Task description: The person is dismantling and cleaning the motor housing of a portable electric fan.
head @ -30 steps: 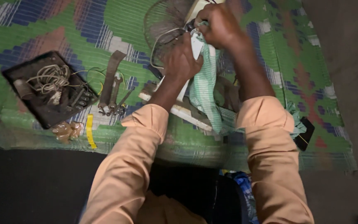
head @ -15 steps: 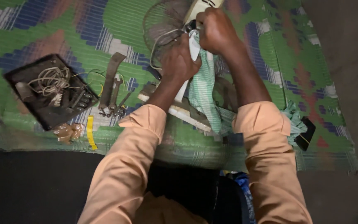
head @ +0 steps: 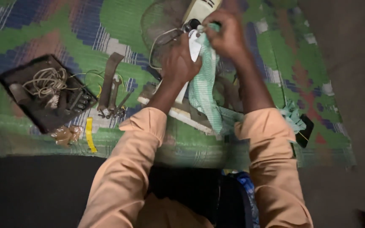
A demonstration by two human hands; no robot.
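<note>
Mat: we kneel at the near edge of a green woven mat [head: 119, 25].
Left hand [head: 181, 63]: we close it round the cream fan body [head: 199, 8].
Right hand [head: 227, 36]: we pinch the green checked cloth [head: 203, 90] against the fan.
Beside us, left: wrenches [head: 113, 95], then a dark tray [head: 43, 95] of cord.
Farthest: wire fan guard [head: 161, 21].

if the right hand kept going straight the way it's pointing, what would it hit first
Probably the fan's cream motor housing: the right hand points up-left, pressing the green checked cloth against it. Depth is unclear.
</note>
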